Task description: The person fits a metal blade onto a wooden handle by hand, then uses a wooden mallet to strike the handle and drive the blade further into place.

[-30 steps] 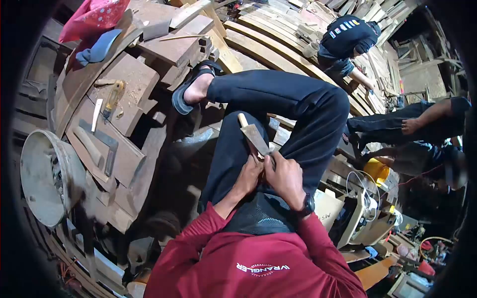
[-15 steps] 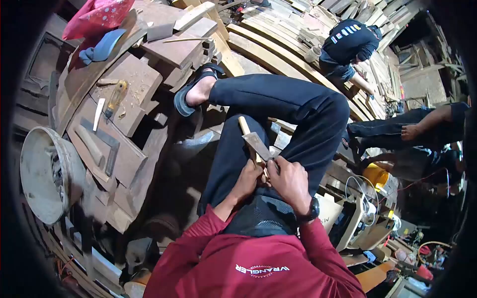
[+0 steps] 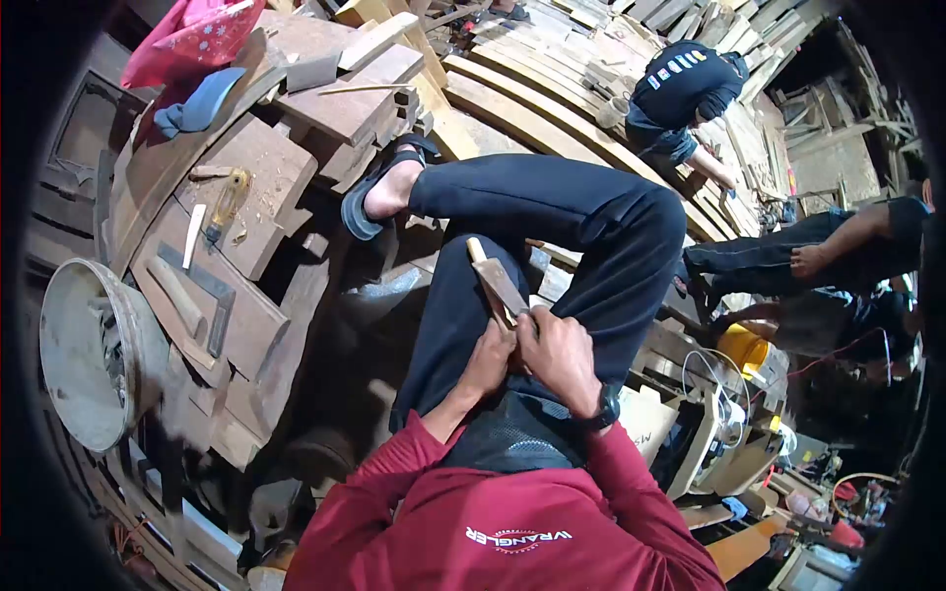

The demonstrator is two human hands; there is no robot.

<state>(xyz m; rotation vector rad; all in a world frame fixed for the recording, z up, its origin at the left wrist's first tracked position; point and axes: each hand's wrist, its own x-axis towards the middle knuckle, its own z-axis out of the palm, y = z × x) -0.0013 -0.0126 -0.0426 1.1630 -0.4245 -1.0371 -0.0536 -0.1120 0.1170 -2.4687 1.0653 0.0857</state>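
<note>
The flat brown wooden piece (image 3: 496, 281) sits gripped between the left hand (image 3: 488, 360) and the right hand (image 3: 557, 355), over the lap. To the left, a yellow-handled tool (image 3: 227, 200) lies on the stacked brown wooden blocks (image 3: 271, 158). Below them stands a round grey metal bucket (image 3: 69, 394).

Lower end of wood piece (image 3: 493, 279) hidden where left hand (image 3: 490, 360) & right hand (image 3: 560, 355) close round it; whatever else the fingers pinch there, can't tell. Stuff in bucket (image 3: 59, 394) too dim to ID. Small yellow-handled tool (image 3: 225, 202) too tiny to name. At right, co-worker's legs (image 3: 838, 241) cut off by dark lens edge.
</note>
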